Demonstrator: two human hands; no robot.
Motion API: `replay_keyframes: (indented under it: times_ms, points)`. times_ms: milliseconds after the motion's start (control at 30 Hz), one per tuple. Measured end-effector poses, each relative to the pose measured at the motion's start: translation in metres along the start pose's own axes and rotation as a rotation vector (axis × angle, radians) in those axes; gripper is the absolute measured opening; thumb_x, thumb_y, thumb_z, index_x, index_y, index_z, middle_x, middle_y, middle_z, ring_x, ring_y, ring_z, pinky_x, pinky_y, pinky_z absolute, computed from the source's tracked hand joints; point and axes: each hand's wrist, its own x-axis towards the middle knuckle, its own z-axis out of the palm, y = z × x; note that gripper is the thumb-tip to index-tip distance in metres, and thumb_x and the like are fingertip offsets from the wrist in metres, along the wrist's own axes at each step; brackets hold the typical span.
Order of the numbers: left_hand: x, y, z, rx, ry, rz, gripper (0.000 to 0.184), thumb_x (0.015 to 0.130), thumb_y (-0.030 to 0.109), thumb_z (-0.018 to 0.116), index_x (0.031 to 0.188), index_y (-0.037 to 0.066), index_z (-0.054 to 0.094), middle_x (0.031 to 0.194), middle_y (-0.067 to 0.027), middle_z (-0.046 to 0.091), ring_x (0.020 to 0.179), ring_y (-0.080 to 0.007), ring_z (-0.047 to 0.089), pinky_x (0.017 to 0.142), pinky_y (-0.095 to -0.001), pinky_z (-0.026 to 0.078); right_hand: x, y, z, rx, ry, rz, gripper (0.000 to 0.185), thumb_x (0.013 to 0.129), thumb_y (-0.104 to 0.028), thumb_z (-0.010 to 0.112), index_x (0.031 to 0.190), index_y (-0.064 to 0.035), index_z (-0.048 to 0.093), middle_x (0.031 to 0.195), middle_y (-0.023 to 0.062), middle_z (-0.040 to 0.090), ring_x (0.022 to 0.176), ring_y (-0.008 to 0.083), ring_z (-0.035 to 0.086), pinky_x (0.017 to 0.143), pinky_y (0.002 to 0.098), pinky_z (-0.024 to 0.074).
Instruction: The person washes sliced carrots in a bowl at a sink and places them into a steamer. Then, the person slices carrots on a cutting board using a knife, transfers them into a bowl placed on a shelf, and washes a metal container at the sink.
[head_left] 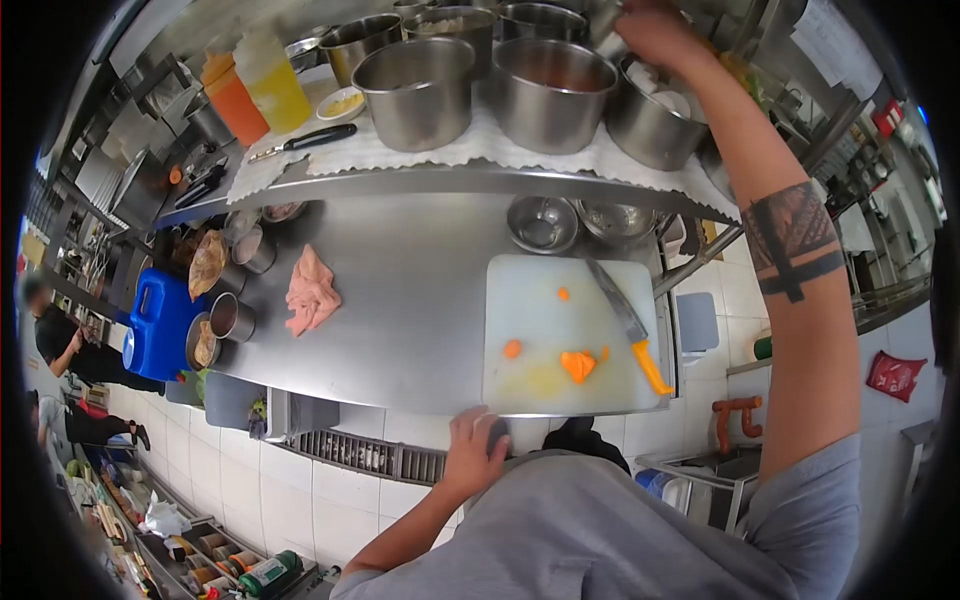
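Observation:
My right hand (655, 38) is raised over the shelf, above a steel pot (655, 135) with white pieces in it. Its fingers look closed by a small silvery thing (608, 32), partly cut off by the frame. Low by the table's front edge, my left hand (476, 447) curls beside a dark rounded object (497, 432) whose kind I cannot make out. Between the arms lies a white cutting board (530, 290) with orange pieces (578, 366) and a yellowish stain. A knife with an orange handle (652, 368) rests along the board's right side.
Steel pots (415, 95), sauce bottles (272, 80) and a black-handled tool (305, 143) stand or lie on the shelf. Below are a pink cloth (312, 290), metal bowls (543, 224) and a blue jug (160, 325). Two people (65, 340) are at the far left.

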Motion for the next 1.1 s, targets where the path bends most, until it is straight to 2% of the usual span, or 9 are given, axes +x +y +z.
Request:
replay_keyframes:
  times_ms: [67,100,367,467,733,767,833,900,1100]
  points:
    - [-0.01,0.001,-0.002,0.004,0.058,-0.048,0.045,0.093,0.015,0.074,0.133,0.0,0.058,0.139,-0.0256,0.054,0.129,-0.0476,0.048,0.109,-0.0566,0.043,-0.021,-0.004,-0.001,0.452,0.221,0.053,0.034,0.094,-0.017,0.063,0.12,-0.0007,0.077,0.128,0.028,0.071,0.119,0.0409,0.07,0.099,0.0479,0.0553]
    - [-0.01,0.002,-0.002,0.005,0.044,-0.073,0.045,0.093,0.015,0.074,0.133,0.0,0.058,0.139,-0.0256,0.054,0.129,-0.0476,0.048,0.109,-0.0566,0.043,-0.057,-0.019,0.014,0.373,0.57,-0.074,0.036,0.095,-0.018,0.063,0.124,0.0,0.074,0.129,0.0282,0.071,0.12,0.0418,0.069,0.1,0.0473,0.0546]
    - [0.036,-0.015,0.024,-0.033,0.092,0.0,0.046,0.091,0.007,0.072,0.133,-0.002,0.057,0.137,-0.0249,0.055,0.127,-0.0468,0.05,0.109,-0.0535,0.044,-0.071,0.005,-0.022,0.392,0.568,-0.266,0.032,0.097,-0.022,0.065,0.119,0.0012,0.073,0.11,0.0242,0.076,0.099,0.0382,0.072,0.088,0.0463,0.0566]
    - [0.078,-0.021,0.035,0.021,0.083,0.026,0.048,0.091,0.005,0.07,0.138,0.0,0.057,0.14,-0.0229,0.055,0.127,-0.0456,0.052,0.111,-0.0523,0.045,-0.156,-0.026,-0.054,0.531,0.396,0.051,0.032,0.102,-0.026,0.065,0.113,0.0028,0.074,0.091,0.0192,0.075,0.078,0.0283,0.07,0.074,0.0422,0.0561]
    - [0.126,-0.051,0.063,0.143,0.079,0.111,0.035,0.092,0.005,0.069,0.127,0.003,0.066,0.125,-0.0189,0.064,0.111,-0.0403,0.062,0.097,-0.0492,0.053,-0.309,0.048,0.01,0.661,0.538,-0.543,0.04,0.098,-0.009,0.072,0.136,0.0025,0.068,0.127,0.0141,0.073,0.128,0.0343,0.065,0.112,0.0484,0.0469]
    - [0.121,-0.049,0.061,0.121,0.128,0.097,0.031,0.093,0.004,0.069,0.123,0.002,0.068,0.121,-0.0179,0.065,0.107,-0.0396,0.064,0.095,-0.049,0.053,-0.329,0.046,0.012,0.698,0.288,-0.619,0.033,0.097,-0.013,0.075,0.126,0.0018,0.072,0.124,0.0144,0.071,0.126,0.0348,0.062,0.118,0.0509,0.0399]
    - [0.112,-0.05,0.051,0.117,0.095,0.103,0.035,0.093,0.005,0.069,0.127,0.001,0.065,0.125,-0.0194,0.063,0.111,-0.041,0.062,0.097,-0.0497,0.052,-0.336,0.024,0.062,0.942,0.08,-0.675,0.015,0.088,-0.007,0.077,0.099,-0.0015,0.069,0.099,0.0131,0.066,0.098,0.0341,0.062,0.104,0.0489,0.0464]
    - [0.101,-0.042,0.043,0.119,0.062,0.109,0.039,0.093,0.006,0.07,0.131,0.001,0.062,0.129,-0.0208,0.061,0.114,-0.0424,0.06,0.099,-0.0504,0.051,-0.347,-0.002,0.142,1.113,-0.085,-0.48,0.012,0.089,-0.005,0.074,0.096,-0.0009,0.065,0.092,0.0165,0.06,0.097,0.039,0.06,0.095,0.0445,0.0489]
    - [0.046,-0.007,0.033,0.0,-0.045,0.024,0.057,0.094,0.01,0.074,0.144,-0.004,0.05,0.144,-0.0252,0.051,0.128,-0.0469,0.051,0.111,-0.0523,0.046,-0.332,-0.054,0.357,0.799,0.092,-0.587,0.012,0.085,0.001,0.073,0.095,-0.0026,0.068,0.096,0.0151,0.066,0.108,0.0399,0.062,0.104,0.0487,0.0504]
